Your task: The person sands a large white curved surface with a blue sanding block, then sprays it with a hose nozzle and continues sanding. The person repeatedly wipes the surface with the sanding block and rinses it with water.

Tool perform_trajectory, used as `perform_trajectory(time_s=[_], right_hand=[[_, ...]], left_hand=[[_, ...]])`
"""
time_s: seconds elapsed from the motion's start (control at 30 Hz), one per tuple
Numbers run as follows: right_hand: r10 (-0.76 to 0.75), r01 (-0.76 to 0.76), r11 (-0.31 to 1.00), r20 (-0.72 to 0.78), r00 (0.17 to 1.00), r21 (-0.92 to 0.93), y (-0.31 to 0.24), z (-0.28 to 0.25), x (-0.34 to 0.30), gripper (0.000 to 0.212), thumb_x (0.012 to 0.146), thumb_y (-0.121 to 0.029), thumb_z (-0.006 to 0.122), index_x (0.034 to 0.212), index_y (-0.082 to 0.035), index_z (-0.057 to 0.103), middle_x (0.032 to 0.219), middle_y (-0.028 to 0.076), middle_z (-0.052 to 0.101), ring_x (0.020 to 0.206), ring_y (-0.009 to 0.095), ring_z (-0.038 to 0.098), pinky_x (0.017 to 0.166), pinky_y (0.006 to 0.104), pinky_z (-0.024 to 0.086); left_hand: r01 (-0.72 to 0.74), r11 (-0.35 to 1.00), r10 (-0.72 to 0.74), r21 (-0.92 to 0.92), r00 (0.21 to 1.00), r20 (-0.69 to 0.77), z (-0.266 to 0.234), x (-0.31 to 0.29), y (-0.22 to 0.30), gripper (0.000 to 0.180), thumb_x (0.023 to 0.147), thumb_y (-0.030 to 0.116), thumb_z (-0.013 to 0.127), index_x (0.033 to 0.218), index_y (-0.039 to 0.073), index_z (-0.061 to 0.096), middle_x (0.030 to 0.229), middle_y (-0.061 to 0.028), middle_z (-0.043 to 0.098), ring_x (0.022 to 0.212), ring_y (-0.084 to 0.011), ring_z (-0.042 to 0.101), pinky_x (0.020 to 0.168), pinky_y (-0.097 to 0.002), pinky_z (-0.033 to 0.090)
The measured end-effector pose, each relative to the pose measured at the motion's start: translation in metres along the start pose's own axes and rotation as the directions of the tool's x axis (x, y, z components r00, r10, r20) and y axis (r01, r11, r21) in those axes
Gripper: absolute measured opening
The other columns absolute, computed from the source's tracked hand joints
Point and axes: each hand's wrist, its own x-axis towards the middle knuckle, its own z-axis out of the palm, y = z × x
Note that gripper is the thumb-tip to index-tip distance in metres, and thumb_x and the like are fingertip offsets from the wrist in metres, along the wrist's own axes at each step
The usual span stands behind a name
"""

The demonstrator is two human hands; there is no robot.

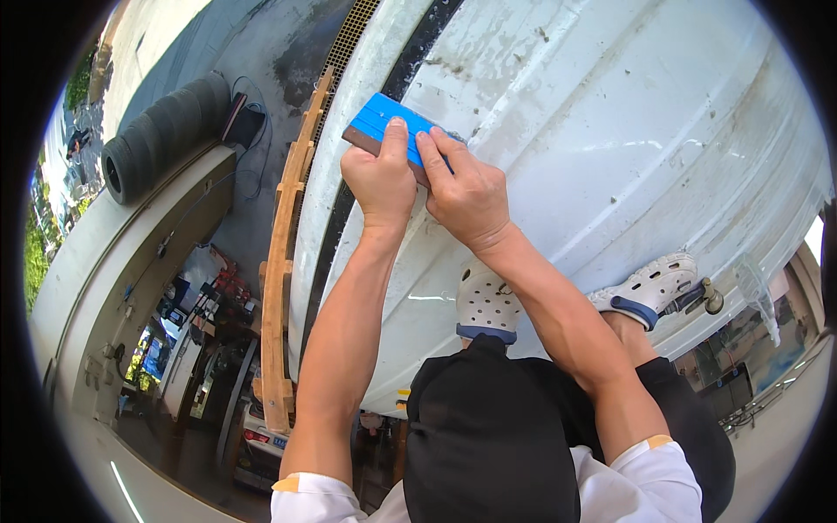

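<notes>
A flat blue squeegee (377, 112) with a dark brown edge strip is held between my two hands. My left hand (381, 185) wraps its near side, thumb laid on the blue face. My right hand (469, 193) is closed on the squeegee's right end, its fingertips pressing down on the blue face. Beneath both hands lies a ribbed white vehicle roof (567, 166), spotted with grime and wet-looking patches. Beside the squeegee a black channel (419, 50) runs along the roof. Whether the squeegee's edge touches the roof cannot be made out.
My feet stand on the roof in white clogs (488, 301). Along its left edge runs a wooden slatted frame (281, 253). Lower down at left are a row of black tyres (166, 131) on a ledge and a cluttered workshop. A tap-like fitting (712, 298) sits beside my right clog.
</notes>
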Motion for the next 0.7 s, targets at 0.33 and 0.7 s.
perform_trajectory(time_s=[0.33, 0.7], right_hand=[[0.120, -0.121, 0.990, 0.021, 0.993, 0.076, 0.025, -0.016, 0.043, 0.040, 0.076, -0.005, 0.077, 0.116, -0.002, 0.077, 0.114, 0.015, 0.076, 0.085, 0.025, 0.078, 0.064, 0.0333, 0.062], [0.009, -0.020, 0.989, 0.075, 0.997, 0.143, 0.008, 0.004, 0.043, 0.039, 0.077, -0.006, 0.074, 0.115, -0.002, 0.077, 0.112, 0.015, 0.077, 0.078, 0.022, 0.077, 0.063, 0.0322, 0.061]], left_hand=[[0.015, 1.000, -0.015, -0.004, 0.998, -0.061, 0.045, 0.019, 0.032, 0.036, 0.096, 0.014, 0.072, 0.064, 0.007, 0.059, 0.064, 0.0042, 0.061, 0.056, -0.0063, 0.052, 0.050, -0.0305, 0.039], [0.035, 0.996, -0.043, -0.077, 0.993, -0.105, 0.005, 0.019, 0.024, 0.022, 0.099, 0.013, 0.069, 0.079, 0.011, 0.063, 0.074, 0.0036, 0.064, 0.060, -0.0063, 0.057, 0.050, -0.0257, 0.042]])
